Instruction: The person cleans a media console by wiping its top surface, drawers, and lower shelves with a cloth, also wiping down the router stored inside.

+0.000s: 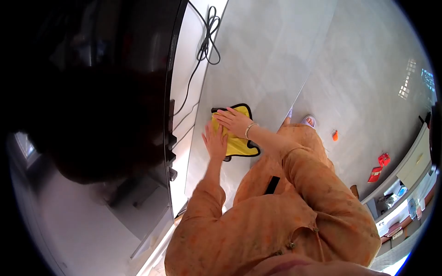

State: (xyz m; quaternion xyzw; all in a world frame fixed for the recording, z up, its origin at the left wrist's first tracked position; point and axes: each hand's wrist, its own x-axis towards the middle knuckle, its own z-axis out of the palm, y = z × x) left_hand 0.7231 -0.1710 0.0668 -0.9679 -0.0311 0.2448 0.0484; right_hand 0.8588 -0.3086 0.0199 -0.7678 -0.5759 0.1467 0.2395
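A yellow cloth (238, 145) with a black edge lies on the grey tiled floor (262, 50), its lower right corner folded. My left hand (215, 141) rests flat at the cloth's left edge, fingers apart and pointing up. My right hand (234, 122), with a bracelet at the wrist, lies flat across the upper part of the cloth, its fingers stretched toward the left. The two hands are close together, and neither grips the cloth.
A large glossy black screen (115, 92) fills the left side, beside a white surface with a looped black cable (209, 39). To the right are a small orange object (335, 135), red packets (375, 174) and curved-looking shelving (412, 168). A sandalled foot (310, 121) shows near my knees.
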